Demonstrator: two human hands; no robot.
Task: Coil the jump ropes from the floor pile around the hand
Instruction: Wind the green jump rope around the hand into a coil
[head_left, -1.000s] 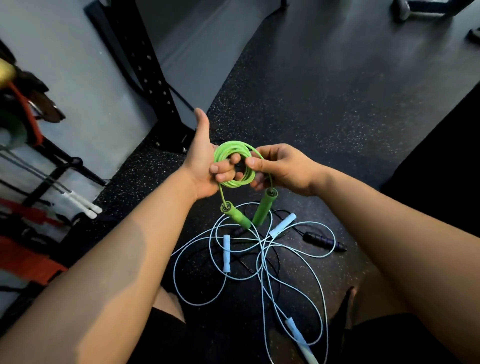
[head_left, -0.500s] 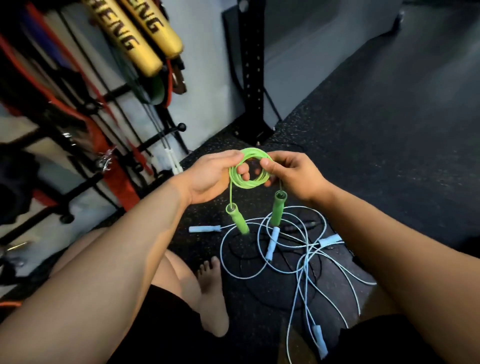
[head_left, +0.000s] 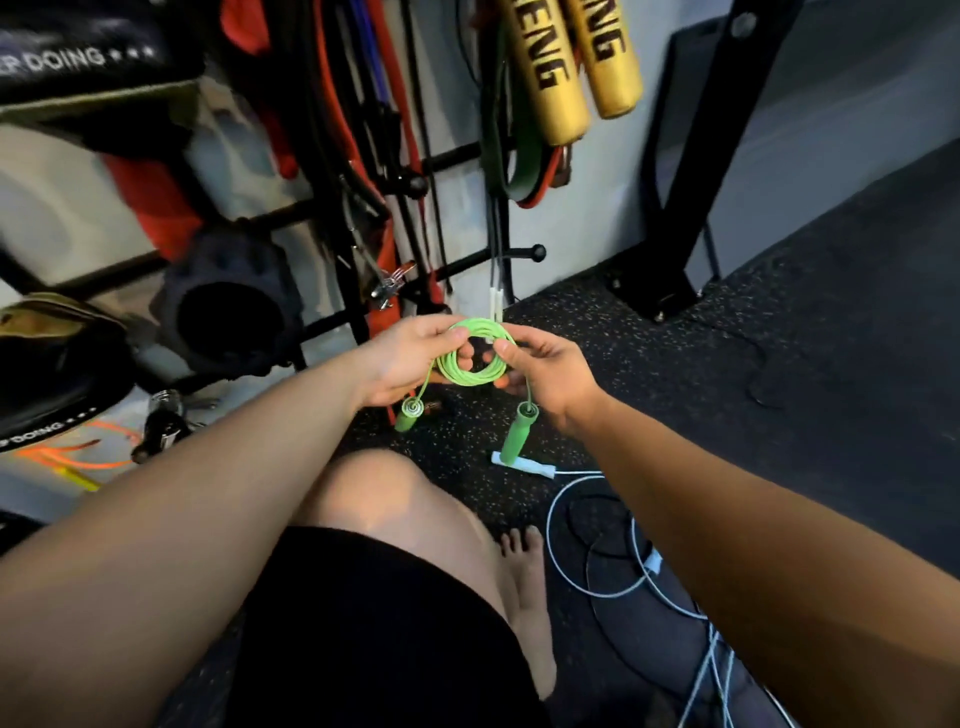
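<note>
**Green rope wound up, pinched from both sides**

Left fingers (head_left: 441, 336) curl onto the left edge of the green coil (head_left: 467, 378) and pinch it; right fingers (head_left: 511, 349) pinch the right edge. The left hand (head_left: 405, 364) and right hand (head_left: 545, 374) hold it in the air beyond the knee (head_left: 395, 499). Two handles dangle below, the left handle (head_left: 408, 415) and the right handle (head_left: 519, 436). Pale ropes (head_left: 587, 587) lie loose on the floor (head_left: 779, 364) beside a bare foot (head_left: 524, 587). A rack (head_left: 415, 182) stands behind.
</note>
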